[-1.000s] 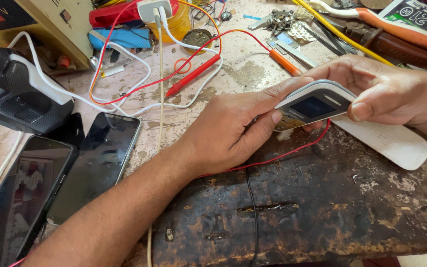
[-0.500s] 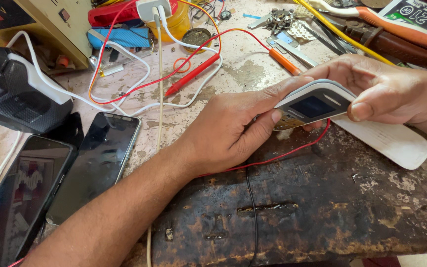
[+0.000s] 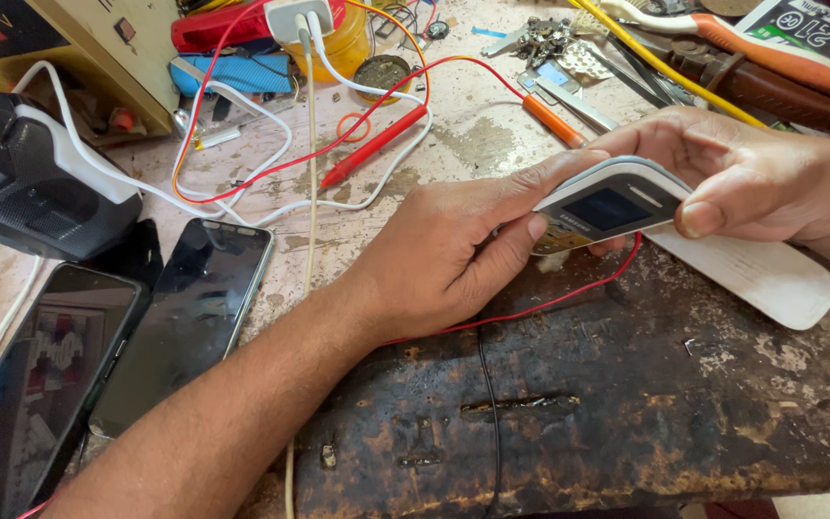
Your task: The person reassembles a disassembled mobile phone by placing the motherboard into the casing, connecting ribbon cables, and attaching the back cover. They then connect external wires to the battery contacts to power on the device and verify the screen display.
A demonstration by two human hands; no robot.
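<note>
A small white phone with a dark screen (image 3: pixel 612 202) is held tilted above the worn workbench, gripped from both ends. My left hand (image 3: pixel 444 255) pinches its near end, thumb pressed along the lower edge. My right hand (image 3: pixel 732 178) wraps over its top and far end, thumb on the right edge. A thin red wire (image 3: pixel 569 298) runs under the phone and both hands. A white oval cover (image 3: pixel 761 274) lies flat just below my right hand.
Two dark smartphones (image 3: pixel 184 317) (image 3: pixel 36 384) lie at the left beside a black device (image 3: pixel 21 178). Red and white cables (image 3: pixel 271 159), a red probe (image 3: pixel 377 144), an orange-handled tool (image 3: pixel 549 120), tweezers and small parts crowd the back. A dark rusty metal plate (image 3: pixel 626 413) fills the front.
</note>
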